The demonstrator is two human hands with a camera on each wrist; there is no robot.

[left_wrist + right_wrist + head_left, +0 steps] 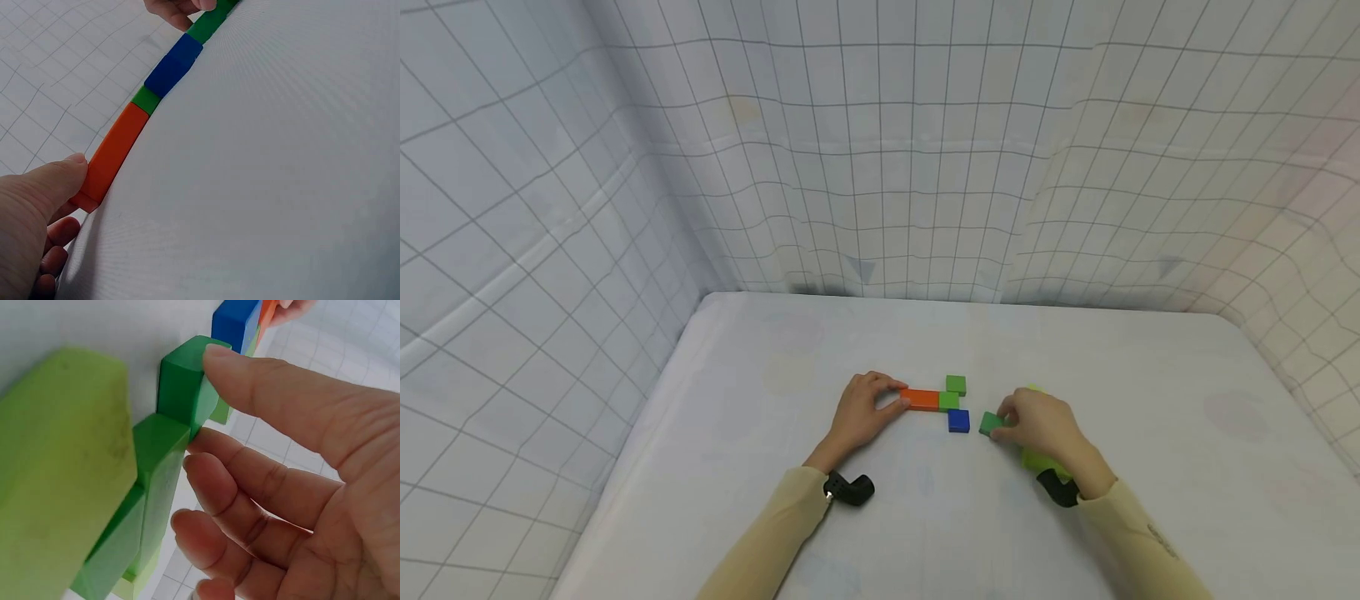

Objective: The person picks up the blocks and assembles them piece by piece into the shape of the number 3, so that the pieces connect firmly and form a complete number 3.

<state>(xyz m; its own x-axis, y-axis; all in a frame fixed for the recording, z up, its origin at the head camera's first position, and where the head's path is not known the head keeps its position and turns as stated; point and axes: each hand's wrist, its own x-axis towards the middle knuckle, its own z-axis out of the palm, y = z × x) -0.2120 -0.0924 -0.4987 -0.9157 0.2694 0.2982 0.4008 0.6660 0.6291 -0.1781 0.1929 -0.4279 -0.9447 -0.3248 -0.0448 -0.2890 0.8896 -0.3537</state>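
Observation:
My left hand [862, 410] pinches the left end of a long orange block [921, 400] lying on the white table. A small light green block [949, 402] meets the orange block's right end. Behind it lies another light green block [956, 384], and in front a blue block [958, 421]. Right of the blue one, my right hand [1045, 421] holds a darker green block [990, 423] between thumb and index finger, apart from the blue block in the head view. The other right fingers [209, 540] are loosely bent. Part of that block is behind the fingers.
Beneath and beside the right hand are a large yellow-green block [69, 444] and more green blocks [159, 440], mostly covered in the head view. A white cloth covers the table [760, 517]. Grid-patterned white curtains [880, 167] surround its back and sides.

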